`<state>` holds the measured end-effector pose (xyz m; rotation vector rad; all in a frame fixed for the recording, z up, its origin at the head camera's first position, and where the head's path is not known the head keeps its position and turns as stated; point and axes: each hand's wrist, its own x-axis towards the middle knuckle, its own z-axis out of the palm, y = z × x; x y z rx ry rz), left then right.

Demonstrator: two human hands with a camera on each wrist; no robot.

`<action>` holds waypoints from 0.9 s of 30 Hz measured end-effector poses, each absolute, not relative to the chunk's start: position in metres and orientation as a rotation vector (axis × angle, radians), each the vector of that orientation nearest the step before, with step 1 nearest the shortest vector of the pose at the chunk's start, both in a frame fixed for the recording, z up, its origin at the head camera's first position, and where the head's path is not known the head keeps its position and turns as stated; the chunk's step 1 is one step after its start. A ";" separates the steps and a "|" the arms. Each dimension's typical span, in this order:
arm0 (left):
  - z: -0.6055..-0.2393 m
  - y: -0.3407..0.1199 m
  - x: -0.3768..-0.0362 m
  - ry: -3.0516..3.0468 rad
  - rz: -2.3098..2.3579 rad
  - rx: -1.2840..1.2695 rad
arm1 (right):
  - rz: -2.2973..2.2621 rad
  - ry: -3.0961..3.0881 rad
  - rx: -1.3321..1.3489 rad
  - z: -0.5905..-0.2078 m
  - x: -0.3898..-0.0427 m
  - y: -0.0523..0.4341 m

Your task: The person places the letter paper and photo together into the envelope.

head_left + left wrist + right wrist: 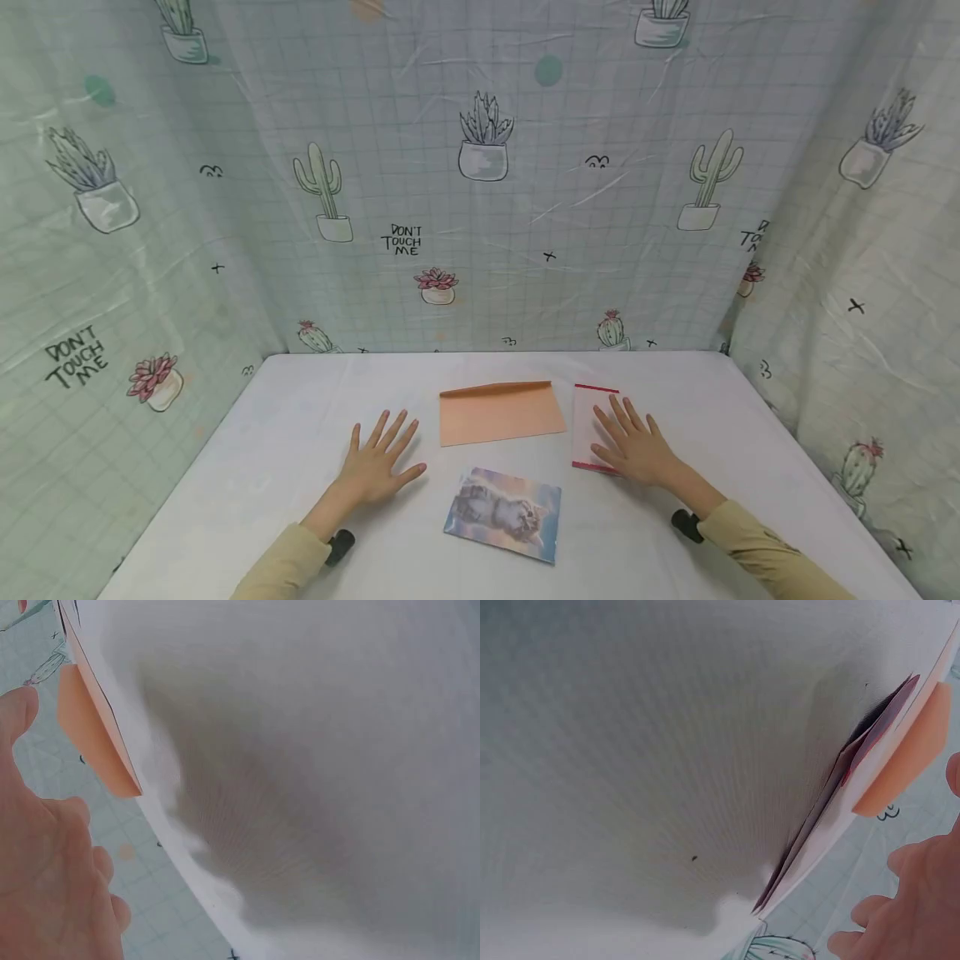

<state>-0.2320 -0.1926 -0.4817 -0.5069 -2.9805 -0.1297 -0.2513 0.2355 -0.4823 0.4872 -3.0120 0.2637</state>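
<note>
An orange envelope [500, 412] lies flat near the middle of the white table [262, 433]; it also shows edge-on in the left wrist view [94, 731] and the right wrist view [907, 754]. To its right lies a white card with red edges [587, 410], and my right hand [632, 442] rests flat on it with fingers spread. A cat picture card [504, 513] lies at the front centre. My left hand [378, 462] lies flat on the bare table left of the envelope, fingers spread, holding nothing.
Cactus-print cloth [480, 192] hangs as walls behind and on both sides of the table. The table's right edge [817, 475] runs close beside my right forearm.
</note>
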 end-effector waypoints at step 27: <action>-0.481 -0.191 -0.228 -3.020 -0.139 -0.645 | 0.290 -3.010 0.593 -0.484 -0.250 0.228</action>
